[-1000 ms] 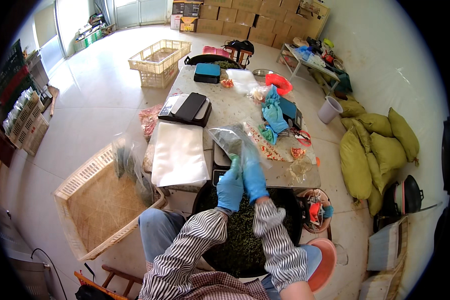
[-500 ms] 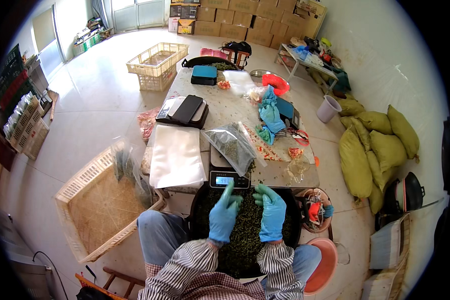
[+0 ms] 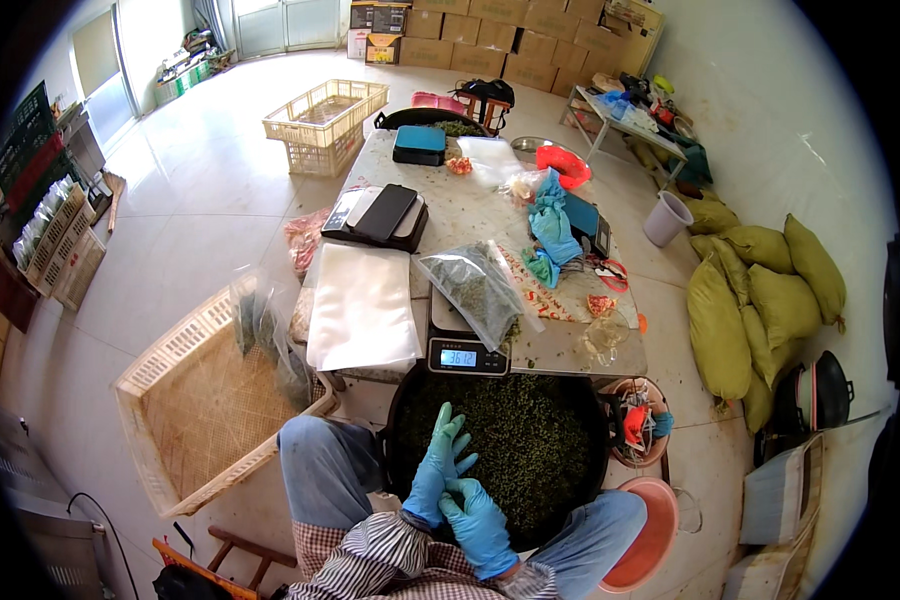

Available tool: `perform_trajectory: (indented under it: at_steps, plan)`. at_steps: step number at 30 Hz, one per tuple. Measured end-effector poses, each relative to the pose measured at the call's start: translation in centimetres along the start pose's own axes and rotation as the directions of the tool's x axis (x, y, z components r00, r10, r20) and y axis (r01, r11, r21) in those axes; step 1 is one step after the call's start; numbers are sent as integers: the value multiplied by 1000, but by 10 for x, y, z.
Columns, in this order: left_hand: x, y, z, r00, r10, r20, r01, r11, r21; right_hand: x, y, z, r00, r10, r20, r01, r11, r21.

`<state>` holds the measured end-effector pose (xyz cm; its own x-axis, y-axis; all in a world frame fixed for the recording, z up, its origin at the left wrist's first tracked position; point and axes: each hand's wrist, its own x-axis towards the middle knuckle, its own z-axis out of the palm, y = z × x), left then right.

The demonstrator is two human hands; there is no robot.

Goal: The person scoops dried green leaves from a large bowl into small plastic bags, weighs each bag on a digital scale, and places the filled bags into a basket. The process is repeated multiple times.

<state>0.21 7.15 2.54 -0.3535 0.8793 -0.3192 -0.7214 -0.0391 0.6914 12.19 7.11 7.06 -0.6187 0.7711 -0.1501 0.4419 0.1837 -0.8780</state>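
Note:
Both my hands wear blue gloves and hover over a wide black pan (image 3: 576, 482) full of small dark green leaves (image 3: 530, 450). My left hand (image 3: 435, 468) is open, its fingers stretched and apart. Against its palm side, near the wrist, my right hand (image 3: 480, 527) has its fingers curled and pinched together; whatever they grip is hidden. Just beyond the pan, a digital scale (image 3: 468, 357) with a lit display stands at the table's near edge. On it lies a tilted clear plastic bag (image 3: 475, 290) partly filled with green leaves.
Left of the scale, flat white bags (image 3: 363, 310) lie on the table (image 3: 560, 352), behind them a phone (image 3: 385, 212) on another scale. A cream plastic crate (image 3: 185, 400) with filled bags sits on the floor at left. Pink basin (image 3: 650, 535) and bin (image 3: 642, 455) stand at right, yellow-green sacks (image 3: 725, 330) beyond.
Both hands have drawn back from the scale toward me, and my right hand has come left against my left. The display reading has changed. The bag stays on the scale.

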Motion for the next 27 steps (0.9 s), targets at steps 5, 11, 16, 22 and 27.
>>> perform_trajectory:
  at_steps: [5,11,16,22,27]
  plan:
    - [-9,-18,-8,995,-100,-13,93,958,-273,-21,3,6,965,151,212,-214,923,319]
    - [4,-24,-24,991,0,-133,-22,987,-161,59,-5,-39,995,-96,-13,93,989,-115]
    - [-1,-35,-33,993,-18,-116,6,995,-102,183,-21,-69,651,-529,-544,95,768,-633]
    - [-7,-39,-31,988,-41,-152,27,995,-98,230,-5,-60,653,-495,-573,137,821,-554]
    - [-5,-34,-44,974,-52,-218,26,992,-121,171,-17,-91,748,-277,-603,149,955,-255]
